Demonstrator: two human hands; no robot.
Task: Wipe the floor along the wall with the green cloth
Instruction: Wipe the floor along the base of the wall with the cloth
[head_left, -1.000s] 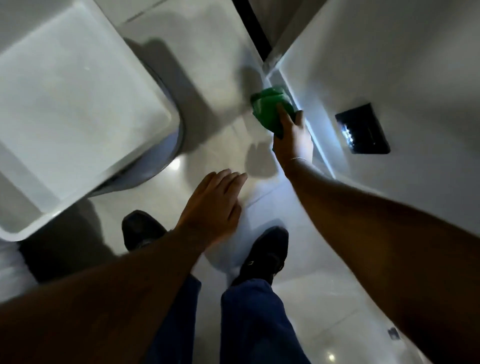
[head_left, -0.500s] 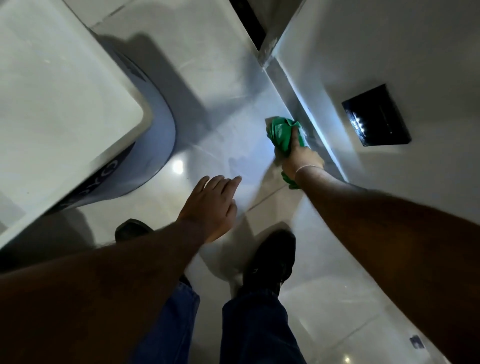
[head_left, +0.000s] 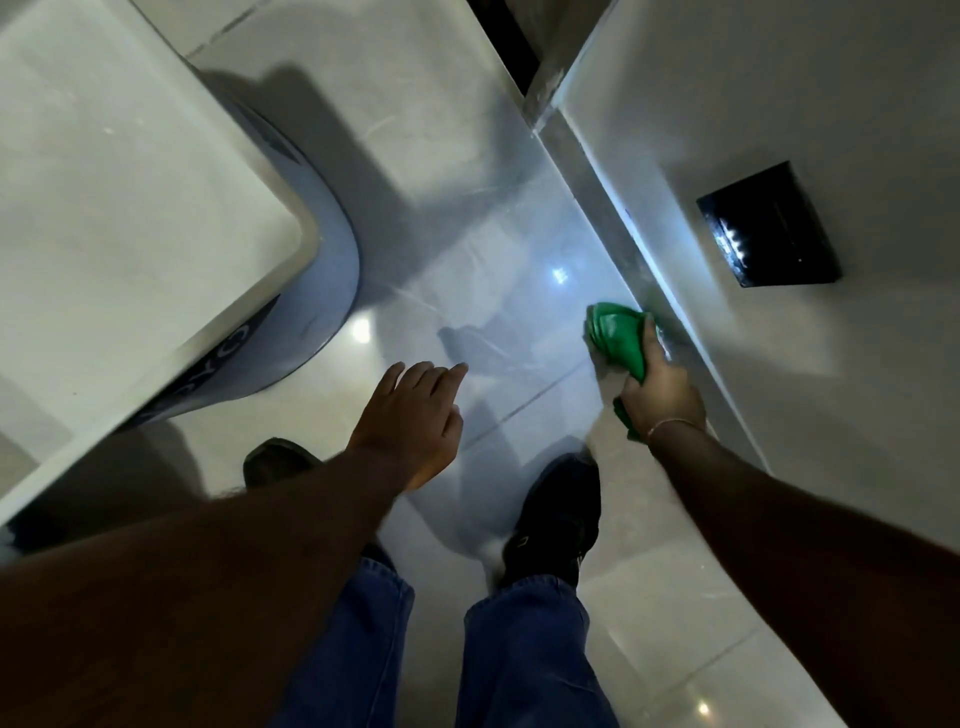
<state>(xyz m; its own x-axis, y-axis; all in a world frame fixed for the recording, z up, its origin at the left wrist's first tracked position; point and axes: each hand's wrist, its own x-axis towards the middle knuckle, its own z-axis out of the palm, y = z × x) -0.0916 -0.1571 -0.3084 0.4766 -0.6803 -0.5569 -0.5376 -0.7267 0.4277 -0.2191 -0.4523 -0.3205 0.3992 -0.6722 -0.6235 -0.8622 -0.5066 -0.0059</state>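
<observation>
My right hand (head_left: 661, 387) grips a bunched green cloth (head_left: 616, 336) and presses it on the glossy pale tiled floor (head_left: 467, 249), right against the skirting (head_left: 618, 218) at the foot of the white wall (head_left: 779, 104). Part of the cloth sticks out ahead of my fingers and a bit shows under my wrist. My left hand (head_left: 413, 415) hovers over the floor to the left of it, fingers spread, holding nothing.
A white table top (head_left: 114, 208) on a rounded blue-grey base (head_left: 311, 322) stands at the left. A black wall plate (head_left: 769, 228) sits low on the wall. My two dark shoes (head_left: 558, 514) and blue trouser legs fill the lower middle.
My right hand has dragged the green cloth back toward me along the skirting, away from the far corner. My left hand has stayed hovering, open.
</observation>
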